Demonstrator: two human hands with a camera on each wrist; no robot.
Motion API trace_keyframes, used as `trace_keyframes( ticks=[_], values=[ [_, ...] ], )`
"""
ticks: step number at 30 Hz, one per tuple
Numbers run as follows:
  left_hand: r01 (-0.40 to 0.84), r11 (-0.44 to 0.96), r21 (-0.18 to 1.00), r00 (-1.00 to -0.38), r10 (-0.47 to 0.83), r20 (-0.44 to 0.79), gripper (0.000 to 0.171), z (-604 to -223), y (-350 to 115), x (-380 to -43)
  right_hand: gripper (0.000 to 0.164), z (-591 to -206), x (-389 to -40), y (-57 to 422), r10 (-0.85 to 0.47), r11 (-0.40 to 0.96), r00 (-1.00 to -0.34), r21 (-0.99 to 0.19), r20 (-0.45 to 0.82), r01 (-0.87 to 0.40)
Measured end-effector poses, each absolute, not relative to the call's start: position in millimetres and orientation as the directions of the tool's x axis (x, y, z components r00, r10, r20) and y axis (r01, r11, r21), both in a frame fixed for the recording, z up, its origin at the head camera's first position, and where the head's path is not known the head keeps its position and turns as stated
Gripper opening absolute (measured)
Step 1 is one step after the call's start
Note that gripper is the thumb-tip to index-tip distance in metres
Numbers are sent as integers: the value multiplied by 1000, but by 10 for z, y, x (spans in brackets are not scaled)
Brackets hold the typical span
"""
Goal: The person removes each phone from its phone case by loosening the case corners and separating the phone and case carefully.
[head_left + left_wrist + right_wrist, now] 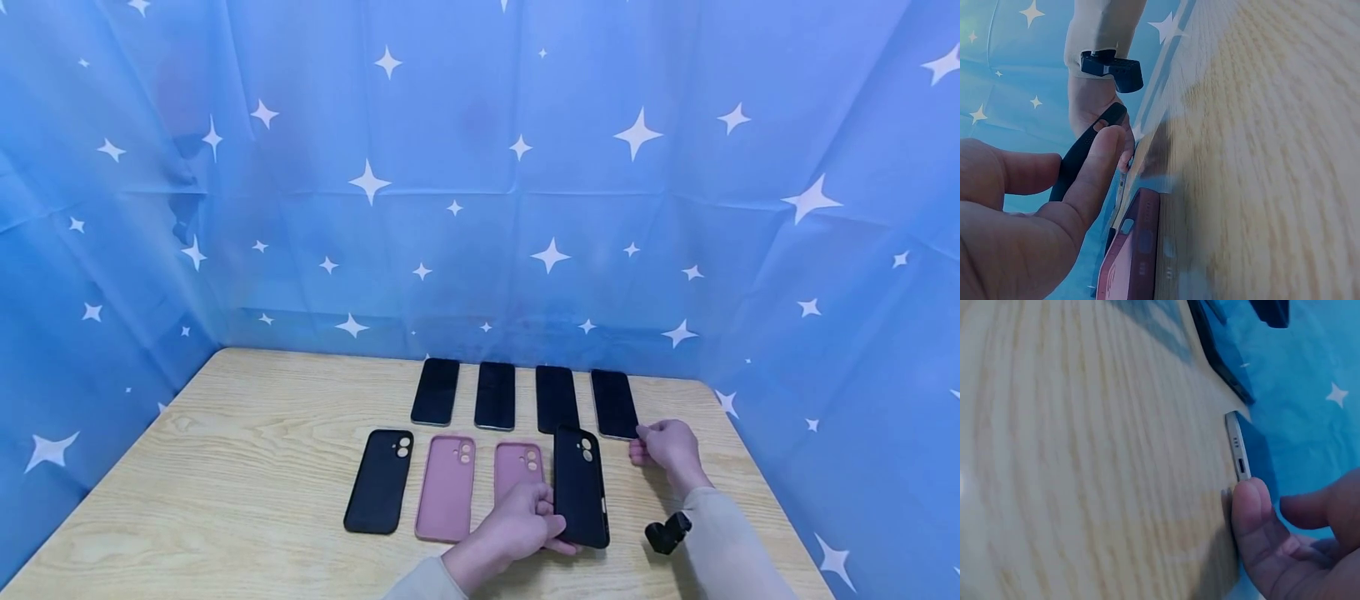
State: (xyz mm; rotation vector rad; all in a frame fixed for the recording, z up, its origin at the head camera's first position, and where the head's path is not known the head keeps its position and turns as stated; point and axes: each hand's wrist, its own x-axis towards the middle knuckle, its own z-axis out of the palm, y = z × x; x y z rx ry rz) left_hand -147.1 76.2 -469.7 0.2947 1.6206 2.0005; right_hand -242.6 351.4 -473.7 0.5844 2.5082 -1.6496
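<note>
My left hand (517,525) pinches a black phone case (581,492) by its lower left edge. The case is tilted up off the table, its hollow inside towards me. In the left wrist view, thumb and fingers grip the case (1075,159) from both sides. My right hand (670,450) is at the near right corner of the rightmost phone (615,404), which lies screen up. In the right wrist view, that phone's (1237,447) corner sits between my thumb and fingertips. A pink case (517,463) lies partly hidden behind my left hand.
Three more dark phones (435,392) lie in a row along the back of the wooden table (225,467). Nearer, another pink case (446,492) and a black case (380,483) lie to the left. A blue starred curtain (465,233) surrounds the table's back and sides.
</note>
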Motion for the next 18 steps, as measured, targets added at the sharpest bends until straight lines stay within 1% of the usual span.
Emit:
trace_keyframes(
  ticks=[5,7,13,18],
  values=[
    [-272,-134,953,-834,527,-164,20,-4692,768,-1457,36,-4643,-2422,3522,260,304,-929,-890,-265,339],
    [-271,-131,954,-834,527,-165,21,-4686,772,-1452,37,-4600,-2419,3525,251,302,-932,-894,-261,331],
    [-268,-99,958,-833,524,-179,35,-4682,790,-1435,40,-4490,-2393,3527,227,397,-947,-866,-227,303],
    [-265,-69,962,-843,501,-197,38,-4714,829,-1425,38,-4413,-2344,3501,205,455,-959,-848,-196,271]
  ],
)
